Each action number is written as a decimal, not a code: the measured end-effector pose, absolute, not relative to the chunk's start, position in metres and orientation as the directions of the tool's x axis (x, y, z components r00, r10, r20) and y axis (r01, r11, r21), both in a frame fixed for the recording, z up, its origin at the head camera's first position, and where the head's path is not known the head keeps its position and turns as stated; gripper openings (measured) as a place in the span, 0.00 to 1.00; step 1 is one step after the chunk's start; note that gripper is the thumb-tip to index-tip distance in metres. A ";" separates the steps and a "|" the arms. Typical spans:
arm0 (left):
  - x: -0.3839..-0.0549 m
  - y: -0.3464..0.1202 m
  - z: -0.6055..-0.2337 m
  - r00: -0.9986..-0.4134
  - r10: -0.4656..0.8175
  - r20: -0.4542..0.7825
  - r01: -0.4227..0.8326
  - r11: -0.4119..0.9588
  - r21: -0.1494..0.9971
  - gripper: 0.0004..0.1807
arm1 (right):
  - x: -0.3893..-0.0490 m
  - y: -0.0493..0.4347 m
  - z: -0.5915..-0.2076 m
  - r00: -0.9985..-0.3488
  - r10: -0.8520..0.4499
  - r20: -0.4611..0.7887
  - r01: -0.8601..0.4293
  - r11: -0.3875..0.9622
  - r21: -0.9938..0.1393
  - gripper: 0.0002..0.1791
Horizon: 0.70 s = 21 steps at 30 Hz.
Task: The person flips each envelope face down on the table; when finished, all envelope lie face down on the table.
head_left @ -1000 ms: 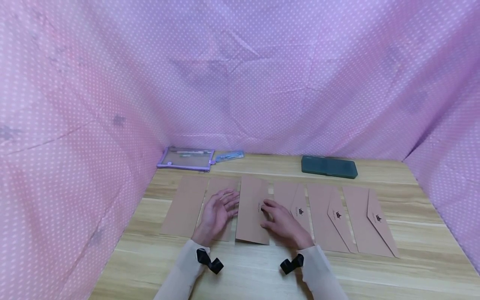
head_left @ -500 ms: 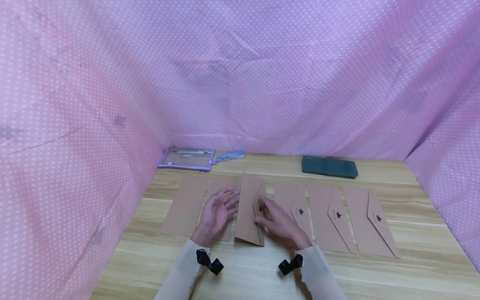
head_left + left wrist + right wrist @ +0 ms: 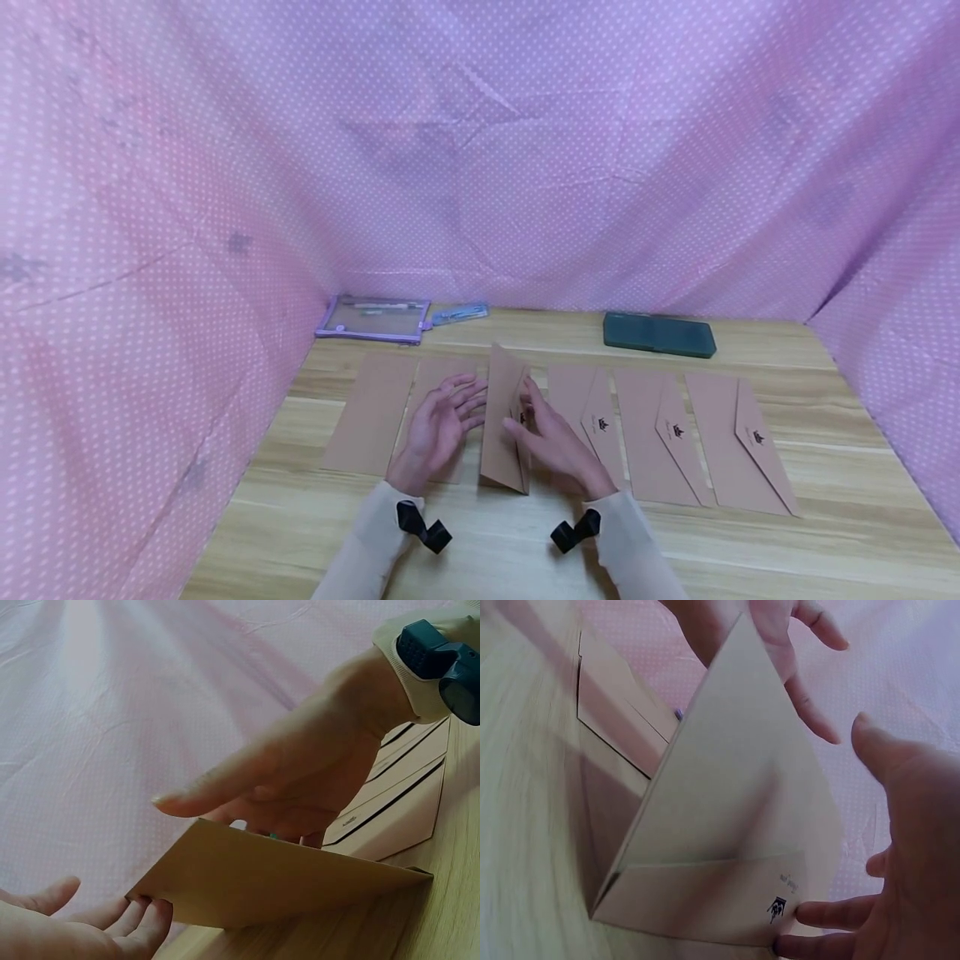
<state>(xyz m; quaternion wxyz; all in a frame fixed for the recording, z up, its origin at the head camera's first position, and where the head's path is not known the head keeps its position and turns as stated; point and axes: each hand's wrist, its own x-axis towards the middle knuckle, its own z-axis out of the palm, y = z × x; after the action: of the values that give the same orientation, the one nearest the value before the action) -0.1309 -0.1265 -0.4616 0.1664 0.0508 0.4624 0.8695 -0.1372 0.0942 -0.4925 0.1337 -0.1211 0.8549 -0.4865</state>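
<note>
A brown kraft envelope (image 3: pixel 498 417) stands tilted between my hands, its left side raised and its crown-printed flap (image 3: pixel 727 904) low on the right. My left hand (image 3: pixel 435 429), palm turned up, touches the raised edge with its fingertips while the thumb stays apart, as the left wrist view shows. On the other side, the extended fingers (image 3: pixel 832 911) of my right hand (image 3: pixel 558 442) touch the flap, its thumb clear of the paper. In the left wrist view the envelope's plain back (image 3: pixel 255 877) faces the camera and hides the right fingertips.
Two plain-side-up envelopes (image 3: pixel 371 408) lie on the left, the nearer partly under my left hand. To the right lie three flap-side-up envelopes (image 3: pixel 645 417). A purple-edged mesh pouch (image 3: pixel 382 321), a small blue packet (image 3: pixel 460 312) and a dark green case (image 3: pixel 658 334) sit along the back.
The middle envelope has gone from lying nearly flat to tilting steeply, with its left side raised and its flap showing. My right hand has shifted slightly left; my left hand has moved slightly right.
</note>
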 end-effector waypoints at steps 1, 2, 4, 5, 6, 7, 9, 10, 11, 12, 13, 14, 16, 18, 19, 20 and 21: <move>-0.131 -0.126 -0.461 -0.938 0.341 -0.061 -0.241 -0.518 0.821 0.20 | -0.137 0.093 -0.492 -0.936 -0.337 -0.107 -0.079 0.493 -0.867 0.51; -0.131 -0.125 -0.461 -0.937 0.345 -0.055 -0.239 -0.519 0.821 0.20 | -0.138 0.092 -0.492 -0.935 -0.340 -0.100 -0.084 0.487 -0.869 0.51; -0.131 -0.124 -0.461 -0.936 0.348 -0.050 -0.238 -0.524 0.818 0.20 | -0.138 0.090 -0.491 -0.933 -0.350 -0.086 -0.094 0.466 -0.880 0.52; -0.131 -0.124 -0.460 -0.936 0.349 -0.047 -0.238 -0.526 0.816 0.20 | -0.139 0.090 -0.490 -0.931 -0.357 -0.077 -0.102 0.457 -0.884 0.52; -0.131 -0.123 -0.459 -0.936 0.350 -0.047 -0.238 -0.528 0.815 0.20 | -0.139 0.089 -0.490 -0.929 -0.365 -0.070 -0.109 0.448 -0.887 0.52; -0.130 -0.123 -0.459 -0.935 0.351 -0.046 -0.238 -0.529 0.815 0.19 | -0.139 0.088 -0.489 -0.926 -0.372 -0.063 -0.115 0.436 -0.893 0.52; -0.130 -0.122 -0.457 -0.934 0.355 -0.043 -0.239 -0.532 0.812 0.19 | -0.138 0.087 -0.487 -0.922 -0.382 -0.057 -0.118 0.419 -0.900 0.52; -0.130 -0.121 -0.457 -0.933 0.356 -0.042 -0.239 -0.531 0.813 0.19 | -0.138 0.087 -0.486 -0.922 -0.384 -0.055 -0.118 0.414 -0.903 0.52; -0.130 -0.121 -0.456 -0.933 0.358 -0.042 -0.240 -0.528 0.814 0.19 | -0.138 0.086 -0.485 -0.921 -0.385 -0.056 -0.116 0.409 -0.905 0.51; -0.131 -0.120 -0.456 -0.932 0.360 -0.042 -0.241 -0.527 0.815 0.19 | -0.138 0.086 -0.484 -0.921 -0.386 -0.057 -0.114 0.406 -0.907 0.51; -0.131 -0.120 -0.456 -0.931 0.362 -0.042 -0.241 -0.526 0.816 0.19 | -0.138 0.085 -0.484 -0.921 -0.385 -0.057 -0.113 0.405 -0.907 0.51; -0.131 -0.119 -0.456 -0.930 0.364 -0.042 -0.242 -0.524 0.817 0.20 | -0.137 0.085 -0.483 -0.922 -0.384 -0.058 -0.112 0.406 -0.907 0.51; -0.131 -0.119 -0.456 -0.929 0.368 -0.041 -0.241 -0.519 0.820 0.20 | -0.137 0.085 -0.483 -0.923 -0.381 -0.058 -0.110 0.405 -0.908 0.50; -0.132 -0.118 -0.456 -0.927 0.375 -0.029 -0.238 -0.523 0.819 0.20 | -0.138 0.084 -0.483 -0.924 -0.379 -0.055 -0.112 0.404 -0.908 0.49; -0.132 -0.117 -0.457 -0.925 0.378 -0.023 -0.235 -0.525 0.818 0.20 | -0.138 0.084 -0.482 -0.923 -0.380 -0.054 -0.113 0.404 -0.908 0.49; -0.132 -0.116 -0.457 -0.924 0.382 -0.017 -0.232 -0.525 0.819 0.20 | -0.138 0.084 -0.482 -0.924 -0.381 -0.048 -0.120 0.405 -0.907 0.49; -0.132 -0.115 -0.457 -0.923 0.384 -0.011 -0.229 -0.525 0.820 0.20 | -0.138 0.083 -0.482 -0.923 -0.382 -0.044 -0.124 0.404 -0.906 0.49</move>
<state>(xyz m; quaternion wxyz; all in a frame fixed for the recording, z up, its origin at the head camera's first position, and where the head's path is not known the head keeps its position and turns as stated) -0.1323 -0.1153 -0.4568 0.1763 0.0857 0.4543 0.8690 -0.1378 0.0834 -0.4823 0.1230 -0.1526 0.8289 -0.5240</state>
